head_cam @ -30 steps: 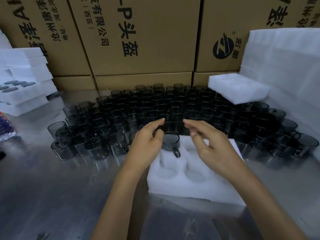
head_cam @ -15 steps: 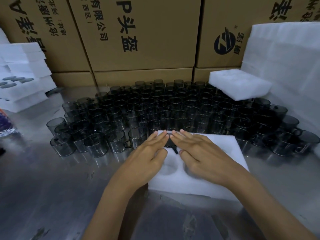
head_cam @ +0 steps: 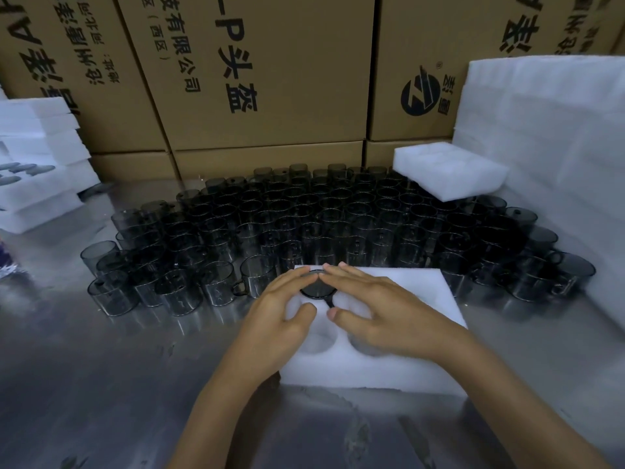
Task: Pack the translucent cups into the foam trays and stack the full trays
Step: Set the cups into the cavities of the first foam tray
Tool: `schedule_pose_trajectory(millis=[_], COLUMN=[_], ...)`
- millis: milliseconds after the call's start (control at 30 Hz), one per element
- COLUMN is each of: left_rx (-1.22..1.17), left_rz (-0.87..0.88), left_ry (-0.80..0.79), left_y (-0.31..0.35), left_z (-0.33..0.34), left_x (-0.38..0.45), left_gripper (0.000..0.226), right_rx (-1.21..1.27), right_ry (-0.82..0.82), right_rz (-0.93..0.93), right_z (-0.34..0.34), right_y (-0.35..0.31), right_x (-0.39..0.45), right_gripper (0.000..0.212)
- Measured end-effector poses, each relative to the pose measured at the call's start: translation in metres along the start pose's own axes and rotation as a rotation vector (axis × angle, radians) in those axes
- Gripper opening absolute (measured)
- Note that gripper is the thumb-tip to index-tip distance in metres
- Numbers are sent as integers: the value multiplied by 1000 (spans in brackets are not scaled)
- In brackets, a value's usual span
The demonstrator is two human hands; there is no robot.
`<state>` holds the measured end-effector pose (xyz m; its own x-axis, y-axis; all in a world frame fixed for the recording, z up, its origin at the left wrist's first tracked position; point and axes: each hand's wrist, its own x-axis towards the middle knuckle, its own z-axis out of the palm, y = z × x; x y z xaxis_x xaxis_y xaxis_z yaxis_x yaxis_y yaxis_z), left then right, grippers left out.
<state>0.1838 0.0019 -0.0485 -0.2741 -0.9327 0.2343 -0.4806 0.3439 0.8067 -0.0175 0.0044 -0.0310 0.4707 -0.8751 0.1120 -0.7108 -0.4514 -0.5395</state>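
A white foam tray [head_cam: 419,363] with round pockets lies on the steel table in front of me. One smoky translucent cup [head_cam: 316,288] with a handle sits sunk in a far pocket of it. My left hand [head_cam: 277,319] and my right hand [head_cam: 378,313] lie flat on the tray, fingers spread, fingertips meeting over the cup's far rim. Neither hand grips anything. Behind the tray stands a dense crowd of several more translucent cups [head_cam: 338,218], upright and open side up.
Another empty foam tray [head_cam: 449,177] rests on the cups at the back right. A tall foam stack [head_cam: 548,137] fills the right side. Stacked foam trays [head_cam: 37,164], one showing cups, stand at the left. Cardboard boxes [head_cam: 263,79] wall off the back.
The cup I held above the tray has gone down into a far pocket. Both hands let go and now press flat over it on the foam.
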Motion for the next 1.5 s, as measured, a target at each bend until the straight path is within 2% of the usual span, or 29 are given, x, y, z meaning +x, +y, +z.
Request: schedule_pose_trajectory(millis=[100, 200, 267, 333, 467, 567, 733, 833, 933, 1033, 1133, 1233, 1367, 1500], left_rx=[-47, -29, -38, -78, -83, -90, -144, -207, -251, -269, -318, -380, -522, -528], left_rz=[-19, -14, -19, -45, -77, -86, -73, -56, -19, 24, 58, 95, 27, -37], left_ry=[76, 141, 138, 108, 25, 0, 56, 86, 114, 118, 57, 93, 121, -96], left_y=[10, 23, 31, 38, 50, 48, 42, 45, 47, 49, 54, 59, 57, 45], left_z=[-4, -4, 1, 9, 24, 33, 27, 24, 20, 17, 19, 24, 15, -2], left_x=[8, 25, 39, 56, 78, 77, 73, 70, 66, 66, 64, 60, 61, 60], left_gripper=[40, 33, 32, 31, 27, 26, 30, 33, 31, 25, 43, 54, 46, 36], right_rx=[152, 6, -43, 16, 91, -14, -156, -174, -209, -16, 306, 446, 573, 777], right_ry=[167, 435, 412, 330, 329, 333, 227, 285, 468, 644, 593, 539, 557, 433], right_rz=[54, 255, 425, 538, 598, 663, 705, 661, 542, 429, 384, 363, 293, 226], right_z=[-18, -54, -72, -77, -69, -67, -71, -70, -75, -84, -87, -80, -70, -61], right_y=[7, 37, 58, 73, 82, 84, 79, 73, 62, 38, 6, -15, -20, -5], right_x=[-1, 1, 2, 5, 15, 20, 23, 23, 22, 19, 21, 25, 20, 8], right_gripper=[46, 30, 17, 8, 26, 33, 40, 33, 38, 45, 48, 51, 47, 37])
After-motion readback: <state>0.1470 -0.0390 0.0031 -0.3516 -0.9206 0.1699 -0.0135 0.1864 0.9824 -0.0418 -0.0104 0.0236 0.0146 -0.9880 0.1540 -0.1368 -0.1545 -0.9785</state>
